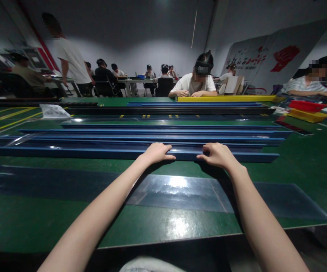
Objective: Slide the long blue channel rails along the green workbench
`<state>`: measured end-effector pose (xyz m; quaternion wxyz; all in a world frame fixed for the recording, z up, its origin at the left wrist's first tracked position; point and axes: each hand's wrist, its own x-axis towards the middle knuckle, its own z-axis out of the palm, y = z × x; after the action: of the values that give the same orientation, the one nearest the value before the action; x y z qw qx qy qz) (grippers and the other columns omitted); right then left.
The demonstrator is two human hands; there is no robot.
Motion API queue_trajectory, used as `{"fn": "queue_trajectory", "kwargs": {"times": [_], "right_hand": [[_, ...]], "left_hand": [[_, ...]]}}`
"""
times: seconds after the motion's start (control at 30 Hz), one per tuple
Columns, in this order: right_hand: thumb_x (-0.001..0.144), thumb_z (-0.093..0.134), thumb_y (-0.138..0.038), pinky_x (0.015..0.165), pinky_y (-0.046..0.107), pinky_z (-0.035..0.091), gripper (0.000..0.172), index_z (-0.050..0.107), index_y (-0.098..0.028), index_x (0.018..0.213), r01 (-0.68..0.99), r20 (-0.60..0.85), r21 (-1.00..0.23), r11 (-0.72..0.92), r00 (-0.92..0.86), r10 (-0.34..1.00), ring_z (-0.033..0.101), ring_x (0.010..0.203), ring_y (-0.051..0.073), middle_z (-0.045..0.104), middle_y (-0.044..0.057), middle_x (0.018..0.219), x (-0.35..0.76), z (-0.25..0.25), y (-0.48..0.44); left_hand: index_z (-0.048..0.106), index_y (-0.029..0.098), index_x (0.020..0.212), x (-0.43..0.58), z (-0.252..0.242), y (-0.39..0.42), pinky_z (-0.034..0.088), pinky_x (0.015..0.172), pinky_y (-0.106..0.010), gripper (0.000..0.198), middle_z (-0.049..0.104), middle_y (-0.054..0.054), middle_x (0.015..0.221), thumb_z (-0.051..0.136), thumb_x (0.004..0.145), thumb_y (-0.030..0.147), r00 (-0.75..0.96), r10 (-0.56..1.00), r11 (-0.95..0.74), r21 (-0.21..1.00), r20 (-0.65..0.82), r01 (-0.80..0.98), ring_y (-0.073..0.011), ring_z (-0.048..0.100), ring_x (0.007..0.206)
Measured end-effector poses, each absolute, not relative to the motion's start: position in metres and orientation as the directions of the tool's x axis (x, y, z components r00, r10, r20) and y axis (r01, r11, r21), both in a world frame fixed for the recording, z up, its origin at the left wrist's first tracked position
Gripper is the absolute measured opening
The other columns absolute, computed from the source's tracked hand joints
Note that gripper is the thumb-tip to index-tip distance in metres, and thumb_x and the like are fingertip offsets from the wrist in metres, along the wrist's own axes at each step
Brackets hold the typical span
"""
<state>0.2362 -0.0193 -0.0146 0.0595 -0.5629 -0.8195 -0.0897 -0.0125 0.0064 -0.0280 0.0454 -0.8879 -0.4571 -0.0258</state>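
Observation:
A long blue profile rail (pixel 67 153) lies across the green table in front of me. My left hand (pixel 158 152) grips it near the middle, thumb along the near face and fingers over the top edge. To the right, my right hand (pixel 216 154) holds the same rail in a like grip, its thumb pointing inward. The fingertips of both hands are hidden behind the rail's wall. Just beyond it, more blue rails (pixel 163 131) lie side by side. On the near side, under my forearms, a clear plastic strip (pixel 177 193) lies flat and reflects the light.
Farther back are a black rail (pixel 169 110), a yellow rail (pixel 225 99) and a crumpled white sheet (pixel 55 112). Red (pixel 307 106) and yellow (pixel 307 115) trays stand at the right near a dark flat panel (pixel 293 127). A person (pixel 194 85) works across the table.

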Motion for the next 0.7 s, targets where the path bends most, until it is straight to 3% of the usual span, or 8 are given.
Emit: {"fn": "queue_trajectory", "kwargs": {"times": [0.7], "right_hand": [[0.076, 0.047, -0.05, 0.053, 0.025, 0.027, 0.033, 0.059, -0.02, 0.07, 0.934, 0.201, 0.085, 0.347, -0.357, 0.912, 0.058, 0.072, 0.018, 0.065, 0.004, 0.078, 0.2357, -0.0142, -0.0204]], "left_hand": [[0.059, 0.019, 0.093, -0.0089, -0.0228, 0.0038, 0.041, 0.062, -0.026, 0.049, 0.065, -0.009, 0.085, 0.04, 0.077, 0.062, 0.525, 0.851, -0.524, -0.044, 0.003, 0.851, -0.0242, 0.062, 0.082]]}}
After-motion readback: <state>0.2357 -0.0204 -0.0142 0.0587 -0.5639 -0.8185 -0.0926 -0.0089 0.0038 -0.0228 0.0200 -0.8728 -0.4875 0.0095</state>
